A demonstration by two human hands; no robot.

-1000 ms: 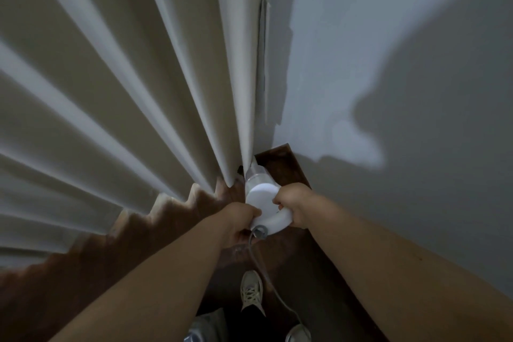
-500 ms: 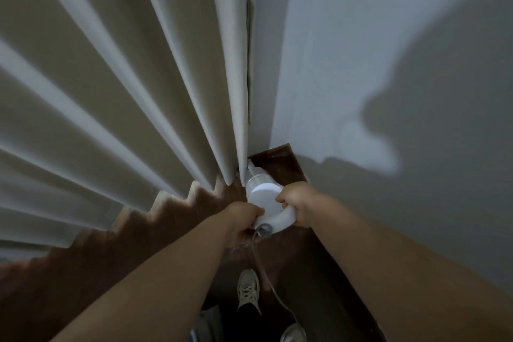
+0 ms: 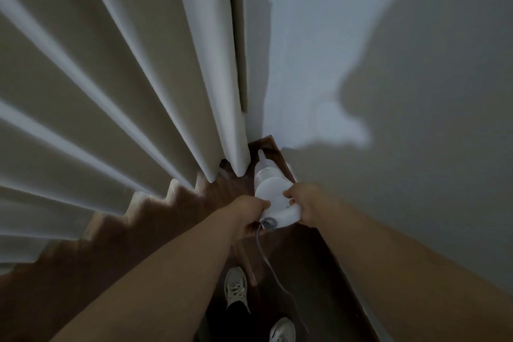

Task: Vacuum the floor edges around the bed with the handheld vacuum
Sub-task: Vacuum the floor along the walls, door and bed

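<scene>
A white handheld vacuum (image 3: 273, 189) points nose-down into the floor corner where the curtain meets the wall. Its narrow nozzle (image 3: 261, 155) reaches toward the dark wooden floor (image 3: 266, 144) of that corner. My left hand (image 3: 248, 209) grips the vacuum's rear from the left. My right hand (image 3: 306, 201) grips its body from the right. A grey cord (image 3: 273, 266) trails from the rear end down toward my feet. No bed is in view.
Pleated cream curtains (image 3: 125, 77) hang on the left, their hem just above the floor. A pale wall (image 3: 388, 63) with my shadow closes the right side. My white shoes (image 3: 236, 289) stand on the narrow strip of dark floor between them.
The vacuum's nose has shifted slightly right, out from the curtain hem toward the wall corner. Both hands keep the same grip.
</scene>
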